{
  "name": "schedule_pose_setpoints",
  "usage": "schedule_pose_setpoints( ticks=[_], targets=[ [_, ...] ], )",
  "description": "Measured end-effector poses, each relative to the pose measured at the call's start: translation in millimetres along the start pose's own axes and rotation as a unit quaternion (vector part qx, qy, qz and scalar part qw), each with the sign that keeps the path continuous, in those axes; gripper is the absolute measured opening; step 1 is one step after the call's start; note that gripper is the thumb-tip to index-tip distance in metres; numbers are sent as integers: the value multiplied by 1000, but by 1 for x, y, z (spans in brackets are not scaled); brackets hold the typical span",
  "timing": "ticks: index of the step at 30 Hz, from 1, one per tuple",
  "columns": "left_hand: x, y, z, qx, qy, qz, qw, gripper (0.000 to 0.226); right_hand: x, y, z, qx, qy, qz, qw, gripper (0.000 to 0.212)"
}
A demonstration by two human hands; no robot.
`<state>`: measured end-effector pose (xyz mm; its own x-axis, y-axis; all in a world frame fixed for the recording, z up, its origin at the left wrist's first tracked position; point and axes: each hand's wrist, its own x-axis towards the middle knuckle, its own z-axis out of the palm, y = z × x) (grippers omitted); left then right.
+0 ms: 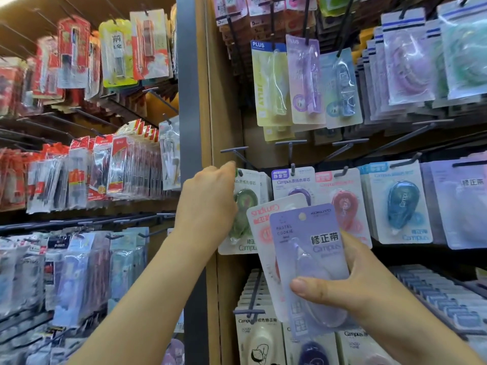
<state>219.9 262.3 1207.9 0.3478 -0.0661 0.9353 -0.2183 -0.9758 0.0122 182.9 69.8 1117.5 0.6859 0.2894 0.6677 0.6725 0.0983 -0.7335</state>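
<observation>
My right hand grips two correction-tape packs fanned together: a lilac pack in front and a white pack with red print upside down behind it. My left hand reaches to a green correction-tape pack that hangs on a peg hook at the left end of the middle row. Its fingers curl round the pack's left edge; the fingertips are hidden behind the hand.
Hanging packs fill the wooden peg wall: purple, red and blue tapes beside the green one, PLUS packs above, more rows below. A grey post separates a left bay of red-carded packs. Black hooks stick out.
</observation>
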Motion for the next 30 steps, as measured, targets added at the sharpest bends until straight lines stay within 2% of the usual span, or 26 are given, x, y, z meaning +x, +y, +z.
schedule_pose_setpoints(
  ticks=[4,7,10,12,14,18,20,22,24,27,30],
  targets=[
    [2,4,8,112,0,33,993,45,7,-2,2,26,-12,13,1000,53],
    [2,1,12,169,46,42,984,47,7,1,0,75,17,10,997,56],
    [-2,-7,12,140,118,75,980,28,3,4,-7,115,66,-5,991,52],
    [-11,-12,21,109,136,122,977,15,1,8,-11,122,92,-8,988,61],
    [-23,-12,33,103,105,174,974,17,0,12,-14,120,115,-10,986,70],
    [-29,-11,51,185,-5,180,966,57,0,17,-12,101,133,-17,986,84],
    [-25,-8,53,204,-33,166,964,68,-1,17,-11,89,137,-26,986,81],
    [-23,-2,53,213,-44,171,961,77,-2,16,-9,76,142,-41,986,68],
    [-20,2,54,226,-55,180,956,76,-1,16,-8,79,154,-53,983,57],
    [-11,7,51,228,-79,179,954,74,-1,16,-5,64,170,-62,981,67],
    [-5,5,51,205,-115,163,958,72,-2,15,-4,65,178,-62,980,60]
  ],
)
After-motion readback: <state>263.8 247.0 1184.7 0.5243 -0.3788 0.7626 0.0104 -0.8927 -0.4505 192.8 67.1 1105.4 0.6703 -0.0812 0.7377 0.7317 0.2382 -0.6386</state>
